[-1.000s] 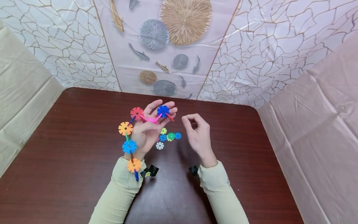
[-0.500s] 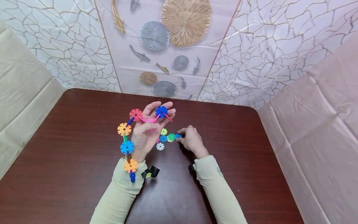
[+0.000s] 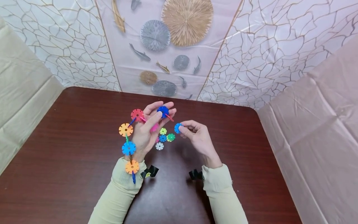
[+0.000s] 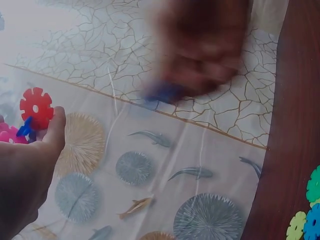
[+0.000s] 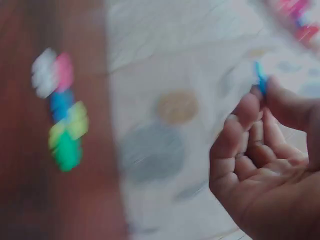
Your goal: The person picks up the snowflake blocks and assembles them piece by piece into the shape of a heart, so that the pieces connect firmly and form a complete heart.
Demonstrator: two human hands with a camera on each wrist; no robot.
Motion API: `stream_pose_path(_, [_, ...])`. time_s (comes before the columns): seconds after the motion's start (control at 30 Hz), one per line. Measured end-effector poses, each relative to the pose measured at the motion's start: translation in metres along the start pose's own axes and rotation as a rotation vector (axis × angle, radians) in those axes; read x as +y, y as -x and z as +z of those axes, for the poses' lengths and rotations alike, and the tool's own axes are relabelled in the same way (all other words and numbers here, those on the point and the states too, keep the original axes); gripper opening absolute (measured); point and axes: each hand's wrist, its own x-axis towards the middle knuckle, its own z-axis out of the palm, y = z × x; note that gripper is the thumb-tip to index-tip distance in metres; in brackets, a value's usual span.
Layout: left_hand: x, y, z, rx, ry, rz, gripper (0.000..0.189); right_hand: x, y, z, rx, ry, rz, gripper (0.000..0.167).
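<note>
A chain of slotted, flower-shaped plastic discs hangs from my left hand (image 3: 144, 138), trailing down over the wrist and sleeve. It includes a red disc (image 3: 137, 115), an orange disc (image 3: 126, 129) and a lower light blue disc (image 3: 129, 148). The left thumb lies against the dark blue disc (image 3: 163, 110) at the upper end, where a red disc (image 3: 169, 118) sticks out edge-on. Between thumb and fingers, my right hand (image 3: 199, 137) pinches a loose blue disc (image 3: 177, 128), raised just right of the chain's end. That disc appears edge-on in the right wrist view (image 5: 261, 79).
Several loose discs lie on the dark wooden table (image 3: 84, 130) behind and between the hands, among them a white disc (image 3: 159, 146), a green disc (image 3: 171, 137) and a yellow disc (image 3: 163, 131). A patterned sheet (image 3: 181, 56) stands beyond the table's far edge.
My right hand reached down to the loose discs, took the blue one at the right end and lifted it. The left thumb has shifted from the pink disc up to the dark blue one.
</note>
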Motion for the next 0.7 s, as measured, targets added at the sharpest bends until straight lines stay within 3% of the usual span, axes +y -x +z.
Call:
stream_pose_path(0.13, [0.001,0.000,0.000,0.025,-0.024,-0.006,0.030,-0.031,0.015,0.009,0.005,-0.133,-0.108,0.023])
stream_pose_path(0.23, [0.001,0.000,0.000,0.035,-0.026,-0.008,0.031,-0.042,0.023,0.016,0.006,-0.169,-0.132,0.024])
stream_pose_path(0.5, [0.001,0.000,0.000,0.012,-0.013,-0.016,0.029,-0.045,0.028,0.024,0.038,-0.209,-0.152,0.024])
stream_pose_path(0.7, [0.000,0.000,0.001,0.033,-0.026,-0.029,0.031,-0.048,0.028,0.024,0.058,-0.188,-0.162,0.023])
